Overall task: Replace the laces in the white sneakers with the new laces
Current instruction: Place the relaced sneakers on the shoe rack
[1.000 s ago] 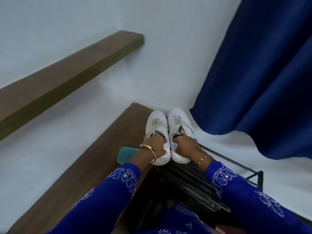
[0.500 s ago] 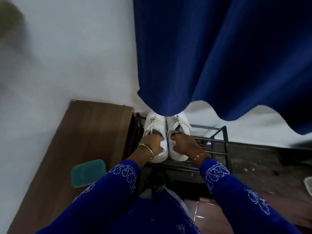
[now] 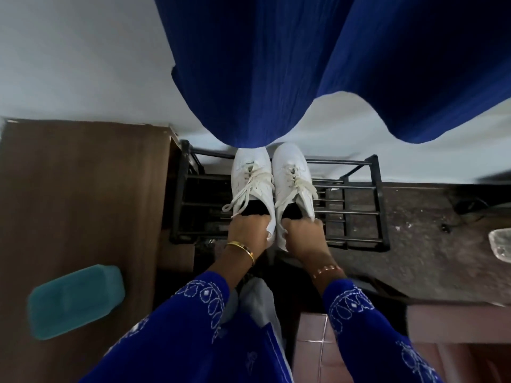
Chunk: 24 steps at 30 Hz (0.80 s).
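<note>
1. The left hand (image 3: 249,228) is curled round the heel of the left white sneaker (image 3: 253,186), fingers hooked into the shoe's dark opening.
2. The right hand (image 3: 302,234) grips the heel of the right white sneaker (image 3: 293,183) in the same way, fingers folded over the collar.
3. Both sneakers lie side by side, touching, toes pointing away from the person, over the black metal shoe rack (image 3: 356,211), towards its left end. Whether their soles rest on the rack's bars cannot be told.
4. Cream laces (image 3: 249,186) are threaded through both sneakers; a loose end trails off the left shoe's outer side, another off the right shoe's outer side.
5. A gold bangle (image 3: 243,248) sits on the left wrist and a thin bracelet (image 3: 327,270) on the right; both sleeves (image 3: 190,313) are blue with white stitching.
6. A blue curtain (image 3: 304,64) hangs above, its hem just covering the left sneaker's toe.
7. Left of the rack stands a brown wooden counter (image 3: 83,189), with a teal lidded container (image 3: 74,301) near its front edge.
8. A white wall (image 3: 69,56) rises behind the counter and the rack.
</note>
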Each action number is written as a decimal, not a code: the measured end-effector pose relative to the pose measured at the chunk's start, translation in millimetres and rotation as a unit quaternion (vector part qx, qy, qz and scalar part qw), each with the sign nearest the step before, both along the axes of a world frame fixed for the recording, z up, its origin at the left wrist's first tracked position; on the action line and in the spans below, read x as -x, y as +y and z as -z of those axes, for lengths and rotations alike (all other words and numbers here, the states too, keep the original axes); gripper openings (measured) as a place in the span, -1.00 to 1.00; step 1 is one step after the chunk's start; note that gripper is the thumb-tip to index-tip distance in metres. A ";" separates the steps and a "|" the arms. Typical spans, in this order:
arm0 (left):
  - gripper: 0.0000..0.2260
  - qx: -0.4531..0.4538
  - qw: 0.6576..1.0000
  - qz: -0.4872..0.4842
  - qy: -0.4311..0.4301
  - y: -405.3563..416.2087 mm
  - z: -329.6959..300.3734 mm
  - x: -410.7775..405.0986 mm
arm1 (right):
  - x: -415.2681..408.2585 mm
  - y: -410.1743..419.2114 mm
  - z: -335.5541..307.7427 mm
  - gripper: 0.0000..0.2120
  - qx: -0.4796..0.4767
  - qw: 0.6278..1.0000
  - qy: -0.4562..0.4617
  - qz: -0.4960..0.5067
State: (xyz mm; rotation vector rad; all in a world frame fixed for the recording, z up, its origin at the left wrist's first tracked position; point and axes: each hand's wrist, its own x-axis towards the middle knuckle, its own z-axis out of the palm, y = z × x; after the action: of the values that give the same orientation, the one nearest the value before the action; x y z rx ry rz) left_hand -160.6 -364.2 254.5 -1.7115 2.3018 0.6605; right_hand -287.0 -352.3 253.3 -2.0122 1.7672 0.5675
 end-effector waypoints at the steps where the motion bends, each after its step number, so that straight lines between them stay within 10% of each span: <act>1: -0.79 0.016 1.000 0.013 -0.005 0.7 5.6 1.3 | 2.1 0.6 7.6 -0.76 0.001 1.000 0.001 -0.004; 20: -0.85 -0.023 0.997 0.066 -0.010 -1.4 65.4 3.7 | 1.9 8.5 59.2 -0.80 0.038 0.999 0.015 0.014; 24: -0.81 -0.001 0.996 0.023 0.081 1.3 55.3 -6.0 | -2.0 17.1 59.5 -0.81 0.186 0.983 -0.011 0.005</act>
State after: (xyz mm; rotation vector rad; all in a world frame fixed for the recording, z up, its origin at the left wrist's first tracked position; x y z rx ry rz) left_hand -154.6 -362.9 199.1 -1.6538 2.4393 0.8186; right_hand -284.9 -335.2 193.8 -2.2363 1.9855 0.2191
